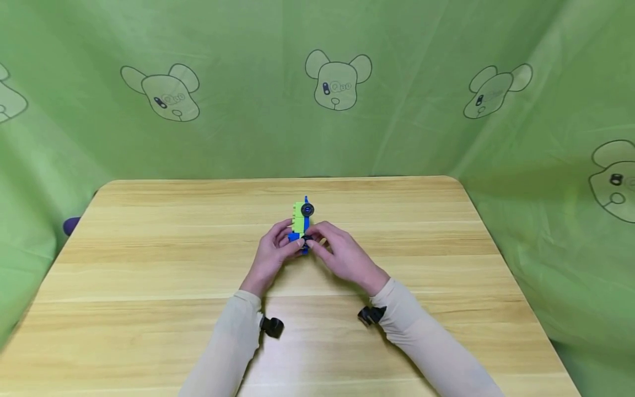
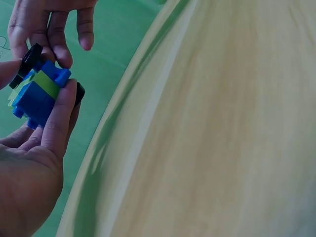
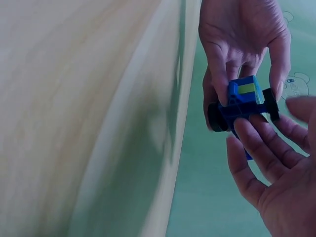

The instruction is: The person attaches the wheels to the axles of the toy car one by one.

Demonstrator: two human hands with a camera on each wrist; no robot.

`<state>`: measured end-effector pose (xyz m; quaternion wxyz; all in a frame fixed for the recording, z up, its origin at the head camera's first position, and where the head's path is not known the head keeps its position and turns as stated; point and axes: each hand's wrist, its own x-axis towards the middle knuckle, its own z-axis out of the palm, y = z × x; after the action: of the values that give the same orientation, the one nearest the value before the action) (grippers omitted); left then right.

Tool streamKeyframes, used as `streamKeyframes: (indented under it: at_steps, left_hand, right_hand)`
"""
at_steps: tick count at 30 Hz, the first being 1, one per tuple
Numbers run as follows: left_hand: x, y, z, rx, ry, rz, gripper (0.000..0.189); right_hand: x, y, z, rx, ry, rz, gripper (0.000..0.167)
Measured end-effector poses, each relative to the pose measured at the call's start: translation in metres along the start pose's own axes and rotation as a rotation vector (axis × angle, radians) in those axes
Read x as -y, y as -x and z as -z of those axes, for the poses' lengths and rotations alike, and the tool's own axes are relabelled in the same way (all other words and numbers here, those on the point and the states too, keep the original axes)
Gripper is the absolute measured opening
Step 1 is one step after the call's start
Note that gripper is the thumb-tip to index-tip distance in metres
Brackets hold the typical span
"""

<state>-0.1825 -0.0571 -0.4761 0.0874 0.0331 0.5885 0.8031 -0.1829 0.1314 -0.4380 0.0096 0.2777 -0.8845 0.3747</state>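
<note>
A small blue and lime-green toy brick car (image 1: 299, 220) with black wheels is between the two hands near the table's middle, standing on end in the head view. My left hand (image 1: 272, 249) grips its near end, and in the right wrist view the left thumb meets a black wheel (image 3: 270, 104). My right hand (image 1: 342, 253) is at the same end. Its fairly straight fingers (image 3: 256, 148) touch the car's underside, while the blurred right thumb (image 3: 300, 109) appears apart from the wheel. In the left wrist view the car (image 2: 40, 95) shows studs at its lower end.
The light wooden table (image 1: 149, 331) stretches out on all sides of the hands. Behind it and along its sides hangs a green curtain (image 1: 248, 138) with bear-head outlines. A purple object (image 1: 71, 225) shows past the left edge. Black wrist cameras (image 1: 272, 327) sit on both sleeves.
</note>
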Motion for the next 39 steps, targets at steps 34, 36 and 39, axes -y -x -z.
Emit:
streamKeyframes:
  at_steps: [34, 36, 39]
  left_hand:
    - [-0.0015, 0.0000, -0.0016, 0.022, 0.049, 0.009, 0.064]
    - [-0.0006, -0.0004, -0.0009, 0.021, 0.041, 0.003, 0.064]
    - [0.0005, -0.0010, 0.0004, 0.020, 0.029, -0.002, 0.065]
  right_hand:
    - [-0.0065, -0.0014, -0.0036, 0.002, -0.586, -0.290, 0.022]
    - [-0.0066, -0.0015, -0.0041, 0.006, -0.583, -0.288, 0.023]
    - [-0.0072, -0.0018, -0.0055, 0.011, -0.579, -0.294, 0.024]
